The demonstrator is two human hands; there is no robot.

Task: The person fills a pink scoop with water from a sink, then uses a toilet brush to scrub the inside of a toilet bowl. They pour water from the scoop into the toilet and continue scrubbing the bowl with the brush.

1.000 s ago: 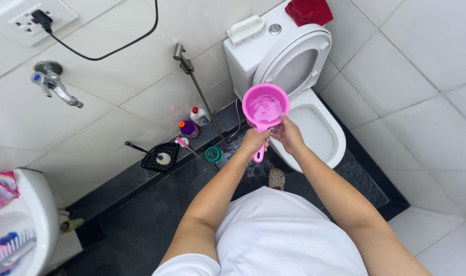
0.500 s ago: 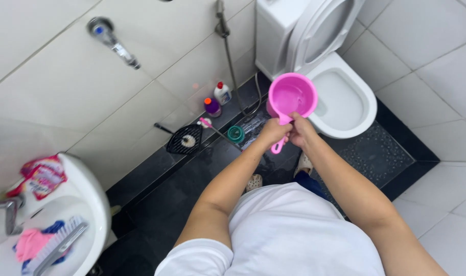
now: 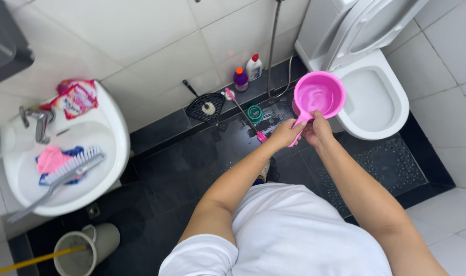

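- Head view, far left: a white sink (image 3: 115, 138) holds a long-handled scrub brush (image 3: 64, 171), a pink cloth (image 3: 50, 157) and a pink packet (image 3: 75, 98) on its rim.
- Along the wall's base stand a purple bottle (image 3: 240, 79) and a white bottle (image 3: 253, 66).
- Left hand (image 3: 284, 134) and right hand (image 3: 318, 129) meet, fingers clamped together on the handle of a pink dipper (image 3: 319, 96).
- Dipper's bowl hovers beside the left rim of the open white toilet (image 3: 383, 120), over the dark floor (image 3: 192, 163).
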